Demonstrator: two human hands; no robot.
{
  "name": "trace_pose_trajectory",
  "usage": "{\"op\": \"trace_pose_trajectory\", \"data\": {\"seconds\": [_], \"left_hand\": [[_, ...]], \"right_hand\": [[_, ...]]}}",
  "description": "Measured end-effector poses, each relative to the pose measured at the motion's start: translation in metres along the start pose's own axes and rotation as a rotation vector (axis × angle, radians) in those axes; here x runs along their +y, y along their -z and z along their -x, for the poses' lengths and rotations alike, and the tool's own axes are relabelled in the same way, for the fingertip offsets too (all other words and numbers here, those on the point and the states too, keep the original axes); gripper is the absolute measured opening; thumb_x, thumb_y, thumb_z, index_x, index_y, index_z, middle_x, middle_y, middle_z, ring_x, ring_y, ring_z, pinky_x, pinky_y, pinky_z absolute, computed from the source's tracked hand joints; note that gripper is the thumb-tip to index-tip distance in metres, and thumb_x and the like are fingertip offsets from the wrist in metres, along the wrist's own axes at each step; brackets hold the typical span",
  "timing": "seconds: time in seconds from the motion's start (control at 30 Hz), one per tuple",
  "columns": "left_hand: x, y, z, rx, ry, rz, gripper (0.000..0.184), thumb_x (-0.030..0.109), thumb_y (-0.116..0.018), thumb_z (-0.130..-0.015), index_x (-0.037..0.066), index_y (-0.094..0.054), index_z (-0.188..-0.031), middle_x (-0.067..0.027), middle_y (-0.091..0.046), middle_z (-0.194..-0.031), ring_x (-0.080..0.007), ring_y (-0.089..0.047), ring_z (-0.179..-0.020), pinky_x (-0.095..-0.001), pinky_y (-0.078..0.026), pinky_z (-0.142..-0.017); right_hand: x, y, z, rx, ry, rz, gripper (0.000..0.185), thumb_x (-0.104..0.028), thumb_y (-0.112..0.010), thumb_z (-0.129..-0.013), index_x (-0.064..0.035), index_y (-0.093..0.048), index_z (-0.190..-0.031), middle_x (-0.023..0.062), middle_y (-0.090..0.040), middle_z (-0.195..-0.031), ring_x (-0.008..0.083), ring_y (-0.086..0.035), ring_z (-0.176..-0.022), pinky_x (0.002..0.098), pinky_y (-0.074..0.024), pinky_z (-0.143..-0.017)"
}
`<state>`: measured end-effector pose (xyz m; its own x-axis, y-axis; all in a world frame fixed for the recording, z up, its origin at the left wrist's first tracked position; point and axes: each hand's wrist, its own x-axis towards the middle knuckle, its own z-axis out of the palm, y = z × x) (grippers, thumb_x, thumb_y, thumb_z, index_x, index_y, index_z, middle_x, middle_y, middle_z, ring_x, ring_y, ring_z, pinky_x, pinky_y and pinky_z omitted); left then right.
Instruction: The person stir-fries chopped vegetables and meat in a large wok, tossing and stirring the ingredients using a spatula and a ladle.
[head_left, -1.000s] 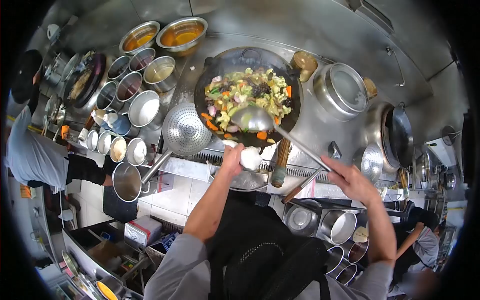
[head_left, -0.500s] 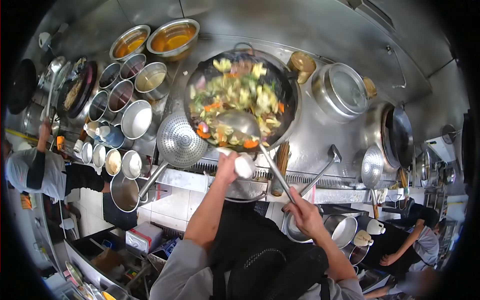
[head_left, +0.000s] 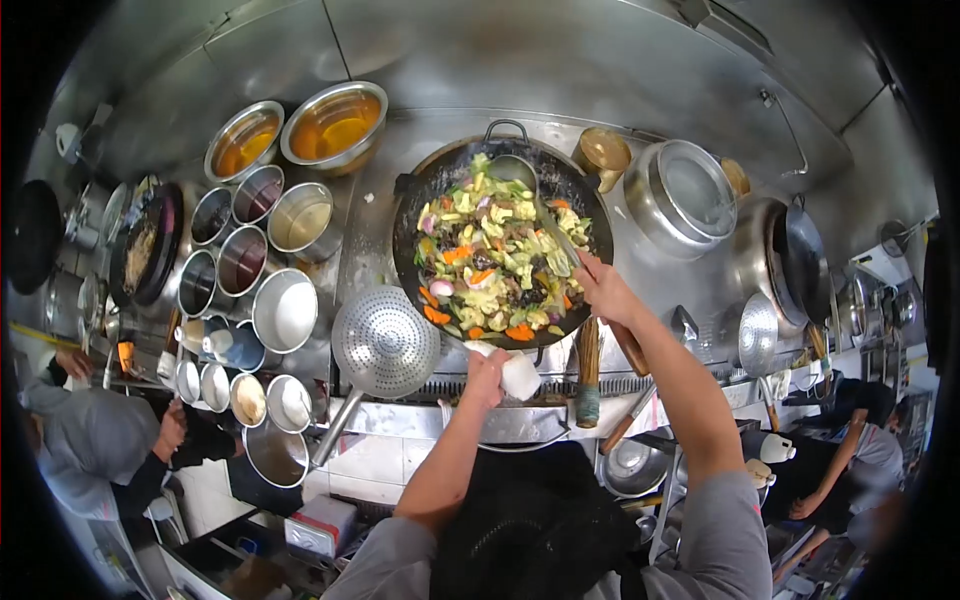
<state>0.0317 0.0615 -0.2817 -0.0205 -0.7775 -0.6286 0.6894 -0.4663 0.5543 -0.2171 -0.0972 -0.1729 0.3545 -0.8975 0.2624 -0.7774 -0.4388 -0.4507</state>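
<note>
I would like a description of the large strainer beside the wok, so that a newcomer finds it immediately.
Find the big black wok of vegetables. Just left of it is a round metal strainer, its handle pointing lower left. Unlike the metal pots farther left, it is pierced with many small holes.

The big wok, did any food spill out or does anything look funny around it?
The vegetables look to be inside the wok, so no clear spill. One small odd thing: a pale scrap lies on the metal counter left of the wok, apart from everything else. I can't tell what it is.
</note>
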Motion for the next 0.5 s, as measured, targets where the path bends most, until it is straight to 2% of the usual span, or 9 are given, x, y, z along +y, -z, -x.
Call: {"op": "trace_pose_trajectory", "data": {"seconds": [0.07, 0.1, 0.13, 0.17, 0.2, 0.23, 0.3, 0.4, 0.5], "left_hand": [[0.007, -0.004, 0.004, -0.012, 0.025, 0.003, 0.029, 0.002, -0.066, -0.089, 0.002, -0.052, -0.115, -0.0147, -0.068, -0.098, -0.0273, -0.074, -0.081, -0.0476, -0.064, -0.066], [0.015, -0.013, 0.014, -0.026, -0.012, 0.027, 0.031, 0.002, -0.068, -0.090, 0.003, -0.052, -0.117, -0.0139, -0.067, -0.102, -0.0269, -0.073, -0.087, -0.0469, -0.064, -0.071], [0.016, -0.013, 0.020, -0.034, -0.037, 0.054, 0.033, 0.002, -0.069, -0.090, 0.004, -0.052, -0.119, -0.0132, -0.067, -0.107, -0.0266, -0.073, -0.093, -0.0463, -0.064, -0.076], [0.009, -0.002, 0.012, -0.077, 0.011, 0.077, 0.041, 0.005, -0.071, -0.092, 0.005, -0.051, -0.128, -0.0114, -0.066, -0.115, -0.0272, -0.071, -0.105, -0.0470, -0.063, -0.086], [0.012, -0.002, 0.014, -0.070, 0.029, 0.080, 0.041, 0.005, -0.071, -0.092, 0.005, -0.051, -0.128, -0.0114, -0.066, -0.115, -0.0272, -0.071, -0.105, -0.0470, -0.063, -0.086], [0.016, -0.003, 0.021, -0.061, 0.054, 0.138, 0.045, 0.006, -0.072, -0.093, 0.006, -0.049, -0.132, -0.0113, -0.066, -0.119, -0.0277, -0.070, -0.107, -0.0473, -0.062, -0.089], [0.014, 0.000, 0.028, -0.152, 0.016, 0.192, 0.048, 0.007, -0.072, -0.095, 0.007, -0.048, -0.137, -0.0124, -0.063, -0.129, -0.0289, -0.068, -0.113, -0.0486, -0.060, -0.094], [0.022, -0.015, 0.045, -0.114, 0.014, 0.222, 0.044, 0.007, -0.068, -0.100, 0.009, -0.047, -0.139, -0.0093, -0.063, -0.131, -0.0268, -0.065, -0.120, -0.0471, -0.055, -0.102], [0.025, -0.016, 0.047, -0.107, 0.051, 0.227, 0.053, 0.008, -0.070, -0.099, 0.009, -0.043, -0.145, -0.0082, -0.061, -0.135, -0.0250, -0.061, -0.124, -0.0453, -0.051, -0.107]], "right_hand": [[-0.049, 0.041, -0.010, -0.580, -0.673, -0.733, 0.059, -0.028, -0.054, -0.109, -0.0133, -0.036, -0.163, 0.0135, -0.068, -0.080, 0.0266, -0.067, -0.063, 0.0406, -0.0570, -0.064], [-0.060, 0.045, -0.001, -0.532, -0.661, -0.753, 0.056, -0.031, -0.052, -0.111, -0.0125, -0.039, -0.163, 0.0000, -0.050, -0.067, 0.0070, -0.046, -0.048, 0.0270, -0.0387, -0.041], [-0.069, 0.052, 0.008, -0.541, -0.676, -0.757, 0.056, -0.031, -0.052, -0.111, -0.0125, -0.039, -0.163, 0.0000, -0.050, -0.067, 0.0070, -0.046, -0.048, 0.0270, -0.0387, -0.041], [-0.076, 0.061, 0.017, -0.528, -0.582, -0.592, 0.058, -0.029, -0.055, -0.110, -0.0156, -0.037, -0.164, 0.0045, -0.058, -0.071, 0.0157, -0.055, -0.054, 0.0329, -0.0466, -0.051], [-0.079, 0.069, 0.026, -0.513, -0.483, -0.426, 0.061, -0.027, -0.057, -0.109, -0.0186, -0.035, -0.164, 0.0091, -0.065, -0.075, 0.0245, -0.064, -0.059, 0.0388, -0.0544, -0.061], [-0.079, 0.072, 0.041, -0.528, -0.504, -0.429, 0.061, -0.027, -0.057, -0.109, -0.0186, -0.035, -0.164, 0.0091, -0.065, -0.075, 0.0245, -0.064, -0.059, 0.0388, -0.0544, -0.061], [-0.082, 0.077, 0.075, -0.277, -0.167, -0.092, 0.061, -0.023, -0.061, -0.105, -0.0242, -0.040, -0.162, 0.0181, -0.069, -0.079, 0.0378, -0.068, -0.065, 0.0470, -0.0556, -0.064], [-0.116, 0.101, 0.099, -0.302, -0.224, 0.095, 0.061, -0.020, -0.065, -0.102, -0.0276, -0.045, -0.159, 0.0232, -0.069, -0.083, 0.0458, -0.067, -0.072, 0.0535, -0.0557, -0.069], [-0.133, 0.122, 0.116, -0.315, -0.216, 0.185, 0.061, -0.017, -0.067, -0.099, -0.0270, -0.049, -0.157, 0.0185, -0.069, -0.080, 0.0415, -0.068, -0.070, 0.0519, -0.0560, -0.066]]}}
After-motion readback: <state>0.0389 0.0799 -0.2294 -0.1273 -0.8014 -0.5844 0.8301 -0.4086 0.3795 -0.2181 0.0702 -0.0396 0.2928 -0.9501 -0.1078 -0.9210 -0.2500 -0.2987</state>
